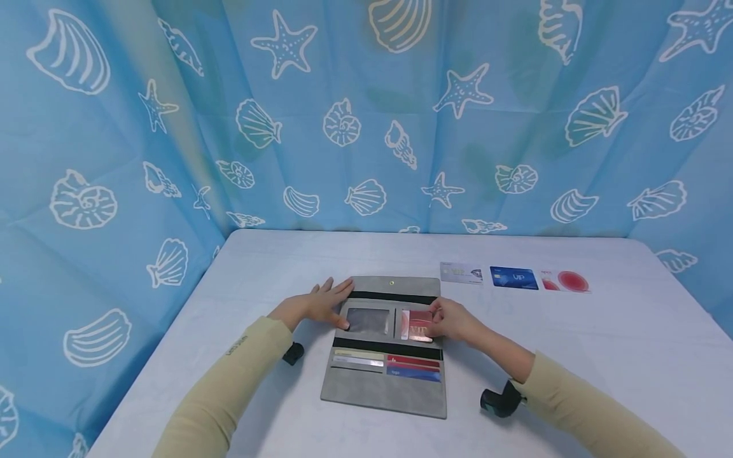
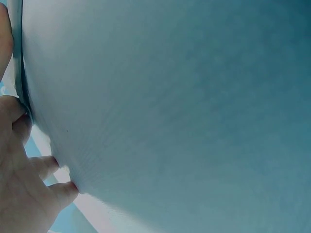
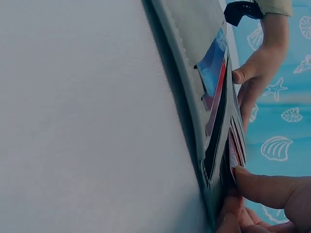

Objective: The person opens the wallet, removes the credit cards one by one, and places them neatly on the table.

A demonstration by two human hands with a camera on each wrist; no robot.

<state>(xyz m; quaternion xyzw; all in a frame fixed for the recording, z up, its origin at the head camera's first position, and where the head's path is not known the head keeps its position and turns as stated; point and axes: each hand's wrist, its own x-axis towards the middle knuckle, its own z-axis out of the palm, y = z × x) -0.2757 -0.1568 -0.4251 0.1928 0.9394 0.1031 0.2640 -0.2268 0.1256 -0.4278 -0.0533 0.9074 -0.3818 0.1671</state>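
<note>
A grey long wallet [image 1: 383, 397] lies unfolded on the table. My left hand [image 1: 321, 306] rests on its upper left edge, fingers spread, thumb beside the clear window pocket [image 1: 368, 321]. With the thumb and fingers of my right hand [image 1: 456, 320] I pinch the right end of a red VIP card [image 1: 415, 324], which sits at the wallet's right middle pocket. In the right wrist view the thumb [image 3: 265, 188] lies on the card's edge, the other fingers lower, partly hidden. Lower slots hold a red card [image 1: 413, 362], a blue card [image 1: 413, 373] and pale cards [image 1: 359, 360].
Behind the wallet, to the right, lie a silver card [image 1: 460, 273], a blue VIP card [image 1: 514, 278] and a white card with red circles [image 1: 565, 281]. A white cloth covers the table [image 1: 515, 356]. Blue shell-print curtains [image 1: 343, 172] hang behind it and at the left.
</note>
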